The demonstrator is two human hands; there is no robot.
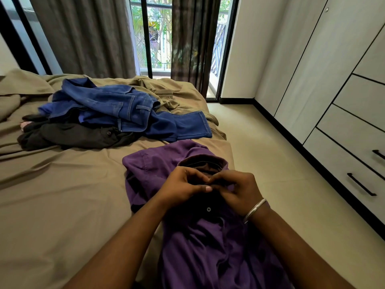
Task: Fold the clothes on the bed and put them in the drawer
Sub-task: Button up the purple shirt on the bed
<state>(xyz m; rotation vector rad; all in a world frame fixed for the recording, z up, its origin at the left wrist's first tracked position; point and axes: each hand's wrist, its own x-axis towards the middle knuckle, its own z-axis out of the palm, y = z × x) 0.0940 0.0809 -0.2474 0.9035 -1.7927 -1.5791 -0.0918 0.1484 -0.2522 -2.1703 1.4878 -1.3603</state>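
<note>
I'm looking down at a purple shirt (195, 243) lying along the near right edge of the bed (62, 205), its collar (203, 161) pointing away from me and its lower part hanging toward me off the mattress. Both hands are meeting just below that collar. The left hand (181, 186) is curling its fingers in and pinching the shirt's front strip, thumb pressing flat across the top. The right hand (239, 189) is coming in from the other side, fingers bent and closing on the same bit of fabric, so the two hands are touching at the fingertips. A silver bangle (254, 210) is sitting on the right wrist. Just under the hands a small pale button (208, 209) is showing on the dark strip, not done up.

Farther up the bed, well apart from the shirt, a pair of blue jeans (125, 111) is sprawling in a heap, lying partly over a black garment (70, 136). The tan sheet is rumpling around them. Off to my right, the wardrobe drawers (343, 170) are standing closed, with black bar handles (361, 184).
</note>
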